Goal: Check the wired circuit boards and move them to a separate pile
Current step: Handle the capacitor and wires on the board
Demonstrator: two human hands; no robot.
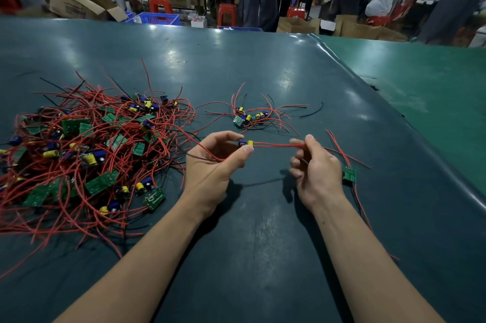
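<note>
Inspection underway at frame centre: left hand (218, 154) pinches a board (246, 143), right hand (313, 164) pinches its red wire (276, 145), small pile (249, 117) likely next.

- You have a single view, taken from your head, looking forward and down.
- It sits close above the near edge of the dark green table (263, 64), with your forearms entering from below.
- Its wide lens reaches past the table's far edge to the workshop behind.
</note>
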